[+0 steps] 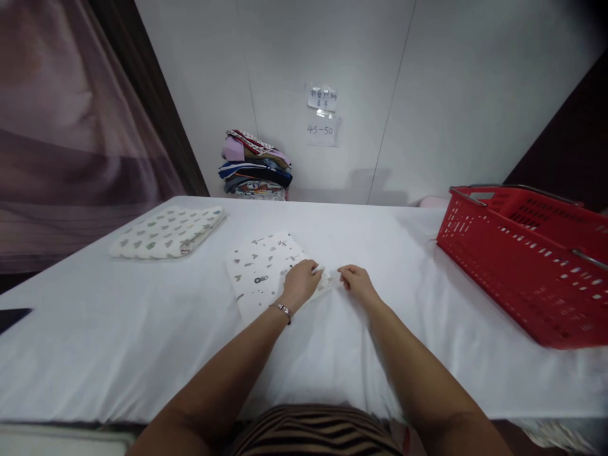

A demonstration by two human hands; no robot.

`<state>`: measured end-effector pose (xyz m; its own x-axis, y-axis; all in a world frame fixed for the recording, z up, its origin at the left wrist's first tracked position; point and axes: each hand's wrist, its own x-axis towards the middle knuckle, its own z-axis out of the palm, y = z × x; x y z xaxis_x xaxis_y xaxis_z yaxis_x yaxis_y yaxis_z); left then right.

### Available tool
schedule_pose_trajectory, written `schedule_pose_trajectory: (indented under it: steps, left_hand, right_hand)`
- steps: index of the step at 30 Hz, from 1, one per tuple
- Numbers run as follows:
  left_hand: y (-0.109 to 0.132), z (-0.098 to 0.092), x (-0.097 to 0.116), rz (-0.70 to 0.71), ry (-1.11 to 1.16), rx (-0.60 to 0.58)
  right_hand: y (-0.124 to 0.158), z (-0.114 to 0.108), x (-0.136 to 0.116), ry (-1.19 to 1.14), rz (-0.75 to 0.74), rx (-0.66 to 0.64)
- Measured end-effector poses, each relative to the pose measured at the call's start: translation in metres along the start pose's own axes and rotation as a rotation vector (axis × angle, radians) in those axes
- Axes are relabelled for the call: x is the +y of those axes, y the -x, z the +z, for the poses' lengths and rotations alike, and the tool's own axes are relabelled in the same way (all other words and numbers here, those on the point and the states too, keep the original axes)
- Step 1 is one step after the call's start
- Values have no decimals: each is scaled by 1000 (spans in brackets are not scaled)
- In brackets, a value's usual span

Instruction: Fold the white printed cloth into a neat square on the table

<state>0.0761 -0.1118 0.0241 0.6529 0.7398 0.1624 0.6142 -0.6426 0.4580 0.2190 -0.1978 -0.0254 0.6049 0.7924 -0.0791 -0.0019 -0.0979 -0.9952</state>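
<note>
Pinching the near right edge of the cloth [266, 272] with the left hand [300, 283], fingers [315, 269] curled shut on a bit of white fabric. Hovering just beside it with the right hand [357, 283], fingers [342, 277] bent in close together, tips at or just off the cloth's corner; cannot tell whether gripping anything. Wearing a bracelet [284, 310] on the left wrist. Lying flat near the middle of the desk [142, 354], the cloth, white with small dark marks, folded into a rectangle. Resting toward the far left corner, a second folded cloth [167, 232] with green marks, well apart from the hands. Sitting along the right edge, a red basket [522, 259] with metal handles. Standing at the far edge against the wall, a pile [255, 166] of folded clothes, with two paper notes [322, 115] stuck above and to its right.
</note>
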Motion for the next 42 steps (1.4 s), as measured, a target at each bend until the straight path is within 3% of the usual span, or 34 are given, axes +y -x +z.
schedule_pose_trajectory:
  steps: [6,14,30,42]
  left_hand:
    - [1,0,1,6,-4,31]
    - [4,9,1,45,-37,40]
    - [5,9,3,38,-19,32]
    - [12,11,5,124,-88,58]
  right_hand:
    - [2,5,7,90,19,-27]
    - [2,14,5,411,-51,0]
    - [-3,15,8,227,-17,-21]
    - [7,21,-13,-22,92,-87]
